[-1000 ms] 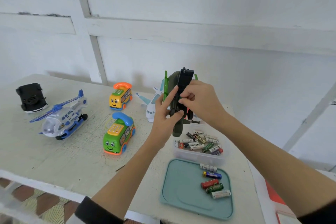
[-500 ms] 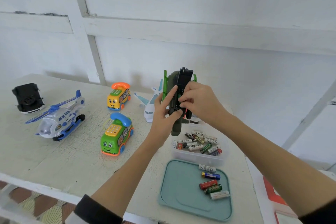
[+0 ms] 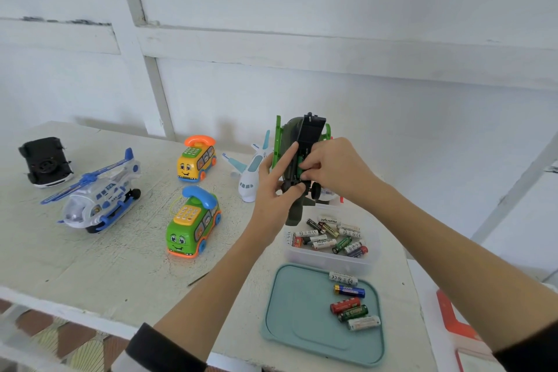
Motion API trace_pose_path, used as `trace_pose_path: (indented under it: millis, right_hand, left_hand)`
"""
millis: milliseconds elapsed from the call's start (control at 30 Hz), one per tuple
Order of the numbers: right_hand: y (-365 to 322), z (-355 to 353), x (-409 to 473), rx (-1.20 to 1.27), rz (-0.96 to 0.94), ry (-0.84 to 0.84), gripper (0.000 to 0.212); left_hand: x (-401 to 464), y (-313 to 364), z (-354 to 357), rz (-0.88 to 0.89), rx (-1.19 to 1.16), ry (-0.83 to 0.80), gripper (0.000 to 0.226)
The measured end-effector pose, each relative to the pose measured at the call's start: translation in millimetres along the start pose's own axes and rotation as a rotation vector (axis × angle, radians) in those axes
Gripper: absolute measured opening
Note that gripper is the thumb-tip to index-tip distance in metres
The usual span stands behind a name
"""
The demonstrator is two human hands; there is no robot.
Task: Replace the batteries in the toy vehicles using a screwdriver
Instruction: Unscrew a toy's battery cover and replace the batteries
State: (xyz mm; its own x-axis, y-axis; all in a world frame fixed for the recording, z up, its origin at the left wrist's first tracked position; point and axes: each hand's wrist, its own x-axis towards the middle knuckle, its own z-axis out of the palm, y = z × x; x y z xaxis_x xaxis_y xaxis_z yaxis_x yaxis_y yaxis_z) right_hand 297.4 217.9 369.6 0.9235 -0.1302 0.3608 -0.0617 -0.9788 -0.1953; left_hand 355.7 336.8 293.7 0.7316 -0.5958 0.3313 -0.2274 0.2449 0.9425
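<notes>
Both forearms reached forward, raised. The left hand gripped with index finger extended upward; the right hand pinched, fingers curled.

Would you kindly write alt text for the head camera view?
Two hands hold a dark green toy vehicle upright above a white table; the left hand grips it while the right hand works a green battery in its open compartment.
</notes>
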Motion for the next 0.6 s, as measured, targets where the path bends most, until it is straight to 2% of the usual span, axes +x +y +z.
trace_pose_path:
  millis: [300,433,600]
  right_hand:
    - [-12.1,5.8,2.8,-0.087,0.058,-0.094,0.038]
    - [-6.9,10.9,-0.9,-0.005,0.125,-0.025,0.018]
    - [-3.2,6.2,-3.8,0.070,0.146,0.022,0.017]
  left_hand:
    - [-0.5,-5.5,-2.9,-0.002,-0.014,0.030,0.066]
    - [-1.7,-4.8,-1.2,0.016,0.009,0.015,0.065]
    - [0.3,-3.4,1.5,0.025,0.029,0.014,0.064]
